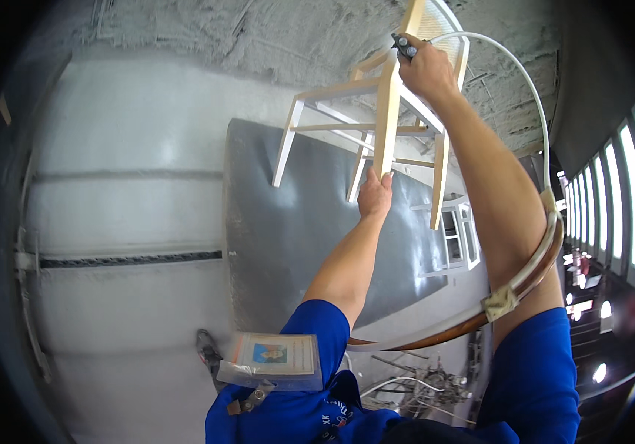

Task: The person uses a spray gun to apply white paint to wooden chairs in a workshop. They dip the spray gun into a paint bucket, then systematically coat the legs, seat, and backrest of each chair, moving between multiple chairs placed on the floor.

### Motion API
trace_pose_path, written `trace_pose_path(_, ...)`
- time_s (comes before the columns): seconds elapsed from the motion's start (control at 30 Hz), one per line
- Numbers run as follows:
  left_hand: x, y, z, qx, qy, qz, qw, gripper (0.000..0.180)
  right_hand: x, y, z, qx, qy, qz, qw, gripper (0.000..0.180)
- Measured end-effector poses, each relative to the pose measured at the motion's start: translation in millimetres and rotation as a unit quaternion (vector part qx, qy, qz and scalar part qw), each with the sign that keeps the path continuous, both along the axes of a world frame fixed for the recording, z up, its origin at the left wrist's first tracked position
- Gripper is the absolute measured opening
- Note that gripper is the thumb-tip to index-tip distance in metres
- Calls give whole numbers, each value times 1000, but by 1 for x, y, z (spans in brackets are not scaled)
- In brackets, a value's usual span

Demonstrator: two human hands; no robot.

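Note:
A wooden chair frame [387, 111] is held up off the floor, tilted, its bare-wood and whitish parts showing and its pale woven backrest [443, 26] at the far end. My left hand [375, 196] is closed round the lower end of one of its legs. Farther off, my right hand [430, 70] grips a small dark spray gun [404, 47] close beside the chair's upper part. A white hose [528, 78] runs from the gun, arching to the right and down along my right forearm. No spray can be made out.
Below the chair lies a large dark grey panel [280, 229]. Behind it, on the right, stands a white chair frame [459, 235]. A residue-caked wall [317, 41] rises at the back. Taped hoses [501, 303] cross by my right arm. A chain track [132, 259] runs along the floor at left.

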State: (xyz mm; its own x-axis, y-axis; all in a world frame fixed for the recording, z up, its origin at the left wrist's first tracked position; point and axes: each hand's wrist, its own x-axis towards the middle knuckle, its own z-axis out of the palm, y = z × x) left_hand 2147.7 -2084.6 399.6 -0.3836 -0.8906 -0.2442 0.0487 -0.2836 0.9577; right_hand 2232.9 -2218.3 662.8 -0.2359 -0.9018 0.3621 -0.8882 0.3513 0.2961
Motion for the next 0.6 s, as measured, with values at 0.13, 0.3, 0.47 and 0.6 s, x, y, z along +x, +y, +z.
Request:
trace_pose_path(0.13,4,3,1,-10,18,3,1000,50,27,-25,-13,91,-14,-16,996,48)
trace_pose_path(0.3,9,4,0,-1,43,-16,999,50,64,-10,-28,153,-136,-11,979,45)
trace_pose_path(0.47,9,6,-1,-1,53,-24,998,48,57,16,-68,150,-37,62,986,48)
trace_pose_path(0.6,10,7,1,2,67,-13,998,48,31,4,-101,119,26,-11,993,48)
